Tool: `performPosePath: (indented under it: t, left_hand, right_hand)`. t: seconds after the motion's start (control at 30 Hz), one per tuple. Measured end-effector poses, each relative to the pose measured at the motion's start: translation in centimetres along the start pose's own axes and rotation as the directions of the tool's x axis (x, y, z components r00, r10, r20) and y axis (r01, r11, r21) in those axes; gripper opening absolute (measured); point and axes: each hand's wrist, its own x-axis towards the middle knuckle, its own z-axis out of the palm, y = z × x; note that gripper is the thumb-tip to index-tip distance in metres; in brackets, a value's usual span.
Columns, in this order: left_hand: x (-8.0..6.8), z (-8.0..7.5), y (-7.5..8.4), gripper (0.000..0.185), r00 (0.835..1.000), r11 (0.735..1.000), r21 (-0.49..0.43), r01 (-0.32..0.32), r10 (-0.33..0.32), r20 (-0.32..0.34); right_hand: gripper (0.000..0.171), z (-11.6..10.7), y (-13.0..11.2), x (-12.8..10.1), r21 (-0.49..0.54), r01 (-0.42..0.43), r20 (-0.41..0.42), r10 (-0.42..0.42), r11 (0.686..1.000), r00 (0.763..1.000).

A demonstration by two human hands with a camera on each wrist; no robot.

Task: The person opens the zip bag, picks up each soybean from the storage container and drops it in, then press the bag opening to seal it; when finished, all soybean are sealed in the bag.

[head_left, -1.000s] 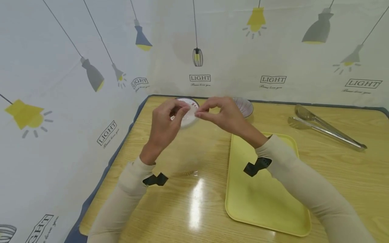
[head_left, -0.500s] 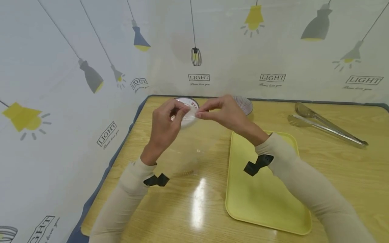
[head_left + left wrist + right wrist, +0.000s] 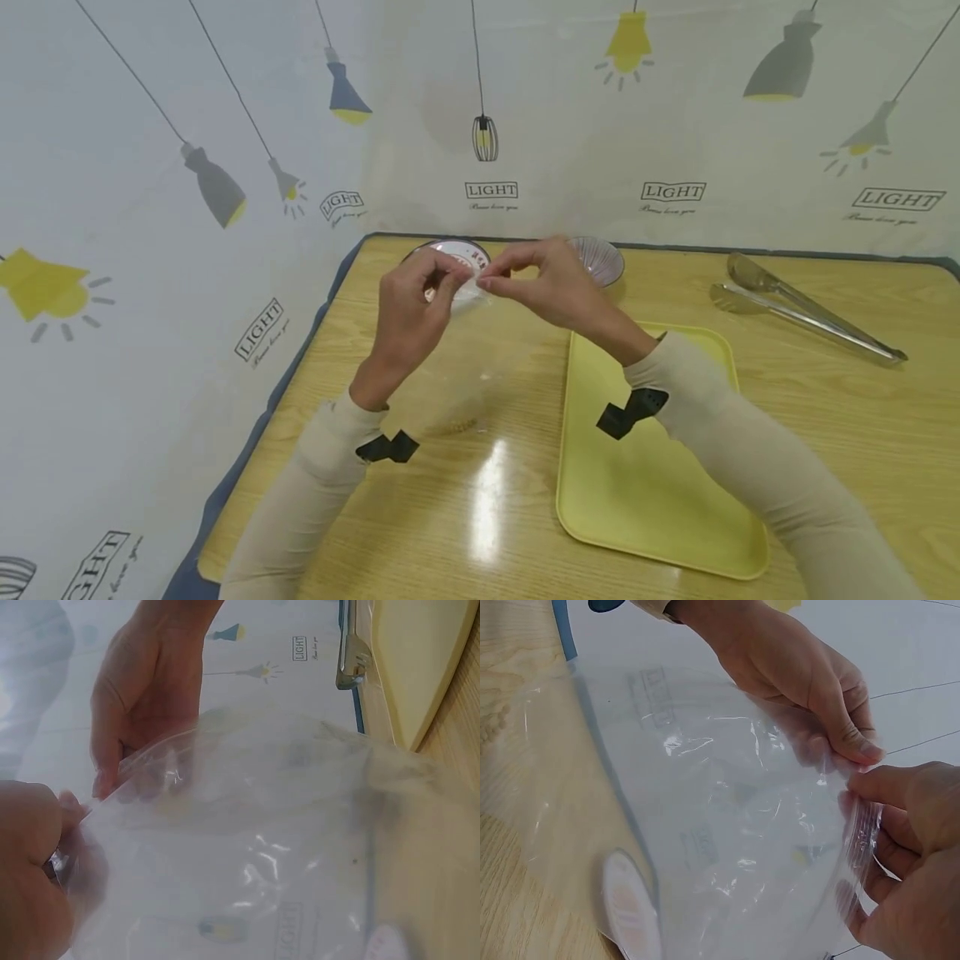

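A clear plastic zip bag (image 3: 705, 802) hangs from both hands over the table, its film nearly invisible in the head view. My left hand (image 3: 412, 312) pinches the top edge between thumb and forefinger. Close beside it, my right hand (image 3: 551, 283) pinches the same edge, fingertips almost meeting the left ones. In the right wrist view, the ridged closure strip (image 3: 861, 832) runs along the right fingers. Small tan bits (image 3: 459, 426) show at the bag's lower end. Behind the hands stands a white dish with red markings (image 3: 463, 250), partly covered by the left hand.
A yellow tray (image 3: 652, 467) lies on the wooden table (image 3: 847, 433), under the right forearm. Behind the right hand sits a ribbed bowl (image 3: 602, 262). Metal tongs (image 3: 813, 317) lie at the back right. A printed curtain (image 3: 420, 167) borders the table's back and left.
Both hands keep their pinch on the zip bag and have drawn very slightly closer together. The bag's film has shifted a little below them.
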Motion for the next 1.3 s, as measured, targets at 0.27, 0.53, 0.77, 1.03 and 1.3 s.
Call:
performPosePath:
  t: [0.27, 0.53, 0.77, 1.03, 1.3]
  left_hand:
    - [0.4, -0.3, 0.7, 0.015, 1.000, 0.997, 0.070, -0.023, 0.023, -0.003]
    - [0.3, -0.4, 0.9, 0.014, 0.999, 0.994, 0.103, -0.020, 0.024, -0.042]
    - [0.1, -0.3, 0.8, 0.014, 0.999, 0.996, 0.091, -0.022, 0.025, -0.037]
    - [0.1, -0.6, 1.0, 0.012, 0.999, 0.995, 0.097, -0.015, 0.020, -0.049]
    - [-0.1, -1.1, 1.2, 0.011, 0.997, 0.995, 0.102, -0.007, 0.014, -0.071]
  right_hand:
    - [0.012, 0.0, 0.2, -0.5, -0.001, 0.006, -0.006, -0.006, 1.000, 1.000]
    - [0.008, -0.3, 1.7, -1.5, -0.053, 0.082, 0.016, -0.082, 0.995, 0.997]
    - [0.005, -0.7, 3.6, -2.8, -0.142, 0.136, -0.028, -0.141, 0.981, 0.990]
    - [0.006, -1.2, 5.3, -3.8, -0.263, 0.192, -0.055, -0.213, 0.946, 0.976]
    - [0.004, -1.4, 6.5, -4.6, -0.371, 0.183, -0.104, -0.236, 0.910, 0.966]
